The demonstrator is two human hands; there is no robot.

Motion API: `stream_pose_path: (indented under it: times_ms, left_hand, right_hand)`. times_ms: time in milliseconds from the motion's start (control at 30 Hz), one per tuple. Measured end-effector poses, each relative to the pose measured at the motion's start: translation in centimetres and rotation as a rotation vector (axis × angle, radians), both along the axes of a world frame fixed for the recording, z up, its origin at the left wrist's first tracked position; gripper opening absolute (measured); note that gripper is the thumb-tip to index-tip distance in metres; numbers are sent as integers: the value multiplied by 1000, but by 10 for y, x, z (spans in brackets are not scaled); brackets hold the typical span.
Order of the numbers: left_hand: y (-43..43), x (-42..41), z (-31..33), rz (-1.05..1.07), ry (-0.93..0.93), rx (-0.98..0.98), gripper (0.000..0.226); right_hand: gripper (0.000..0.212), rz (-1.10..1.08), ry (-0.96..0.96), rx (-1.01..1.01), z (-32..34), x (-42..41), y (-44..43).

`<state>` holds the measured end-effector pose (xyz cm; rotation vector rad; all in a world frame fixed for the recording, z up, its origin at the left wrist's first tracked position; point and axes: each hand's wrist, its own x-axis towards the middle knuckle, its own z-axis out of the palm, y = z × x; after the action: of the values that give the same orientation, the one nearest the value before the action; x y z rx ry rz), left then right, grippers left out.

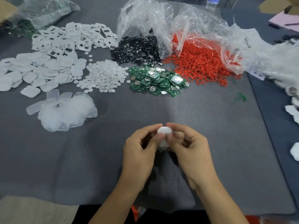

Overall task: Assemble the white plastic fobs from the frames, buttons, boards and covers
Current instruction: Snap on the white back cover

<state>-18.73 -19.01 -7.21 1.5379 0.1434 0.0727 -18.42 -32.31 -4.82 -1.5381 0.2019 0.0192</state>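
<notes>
We hold one white fob point(164, 132) at 6 o'clock over the worktop point(210, 118), our left hand point(139, 152) and right hand point(192, 151) both pinching it, thumbs on its face. It seems light, stiff and a little slippery, so we judge it best to grip it by the rim, not the middle.

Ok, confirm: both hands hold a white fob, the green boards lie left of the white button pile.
Wrong side: the head view shows the green boards right of the white button pile. Left hand and right hand do hold the white fob.
</notes>
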Motion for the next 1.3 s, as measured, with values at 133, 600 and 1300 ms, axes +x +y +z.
stream_pose_path:
  times_ms: [133,600,1300]
  left_hand:
    - [7,0,3,-48,-32,59,22]
    - [0,-3,4,101,2,59,23]
    - [-4,-8,-1,87,56,83,33]
  right_hand:
    - [23,-22,85,163,5,1,1]
    - [31,91,61,26,10,3,6]
    - [16,-1,84,-151,1,0,-2]
